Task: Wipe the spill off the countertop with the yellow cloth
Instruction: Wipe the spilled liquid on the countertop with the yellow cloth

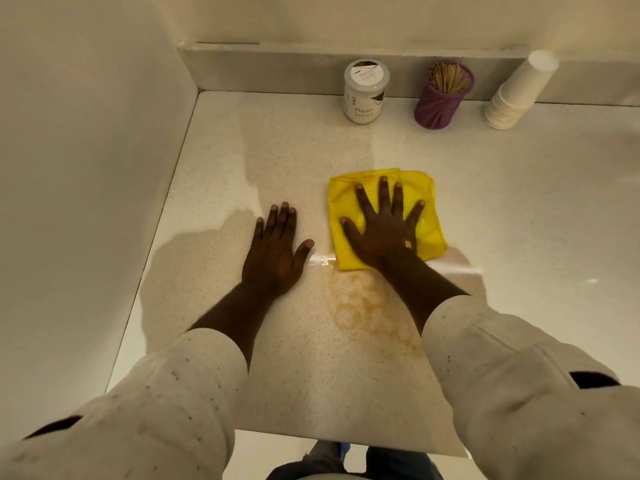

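Pale speckled stone countertop tucked into a corner, plain white walls on two sides, pretty dim warm light. So I'm mid-wipe here: the folded yellow microfibre cloth sits about centre of the counter, and my right hand is pressed flat on top of it, fingers fully spread, not gripping anything, just pinning it down. The cloth looks soft and a bit rumpled along its far edge.

The brownish, ring-shaped spill is at 6 o'clock from the cloth, touching its near edge and running under my right forearm. It looks thin and patchy, more a smeary film than a puddle, with a shiny wet streak at the cloth's near-left corner. So I'd say most of the mess isn't dealt with yet, and the next move wants a firm pull of the cloth toward me, straight over that stain.

My left hand is at 9 o'clock from the cloth, palm down on bare counter, fingers together and extended, holding nothing, just bracing.

Out at 12 o'clock against the back wall: a white plastic jar labelled Masala Extract, a purple ribbed cup of wooden sticks, and at 1 o'clock a leaning stack of white paper cups.
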{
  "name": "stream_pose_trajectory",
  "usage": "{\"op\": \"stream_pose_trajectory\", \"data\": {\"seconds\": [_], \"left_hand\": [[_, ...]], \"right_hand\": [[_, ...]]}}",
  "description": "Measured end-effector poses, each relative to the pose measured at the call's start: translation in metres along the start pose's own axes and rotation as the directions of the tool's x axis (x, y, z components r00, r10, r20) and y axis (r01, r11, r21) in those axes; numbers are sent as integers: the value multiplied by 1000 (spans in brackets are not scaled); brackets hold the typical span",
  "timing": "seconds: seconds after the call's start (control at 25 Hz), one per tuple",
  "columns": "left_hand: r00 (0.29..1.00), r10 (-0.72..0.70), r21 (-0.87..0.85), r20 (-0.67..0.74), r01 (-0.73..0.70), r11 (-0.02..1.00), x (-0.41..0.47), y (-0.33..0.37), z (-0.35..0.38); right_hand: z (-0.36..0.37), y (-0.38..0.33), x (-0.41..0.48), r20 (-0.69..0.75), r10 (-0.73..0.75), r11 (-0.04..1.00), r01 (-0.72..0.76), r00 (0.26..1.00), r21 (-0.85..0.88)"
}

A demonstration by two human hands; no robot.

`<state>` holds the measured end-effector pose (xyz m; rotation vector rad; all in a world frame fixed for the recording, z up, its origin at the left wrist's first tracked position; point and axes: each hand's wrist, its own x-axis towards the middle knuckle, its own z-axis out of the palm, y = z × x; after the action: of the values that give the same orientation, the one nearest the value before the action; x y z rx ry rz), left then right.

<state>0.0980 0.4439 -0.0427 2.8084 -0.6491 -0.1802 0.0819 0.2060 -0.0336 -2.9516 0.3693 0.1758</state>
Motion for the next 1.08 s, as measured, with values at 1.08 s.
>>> {"op": "stream_pose_trajectory", "data": {"seconds": [1.08], "left_hand": [[999, 36, 32, 40, -37, 999, -77, 5, 2]], "right_hand": [[17, 19, -149, -1, -72, 997, 72, 997, -14]]}}
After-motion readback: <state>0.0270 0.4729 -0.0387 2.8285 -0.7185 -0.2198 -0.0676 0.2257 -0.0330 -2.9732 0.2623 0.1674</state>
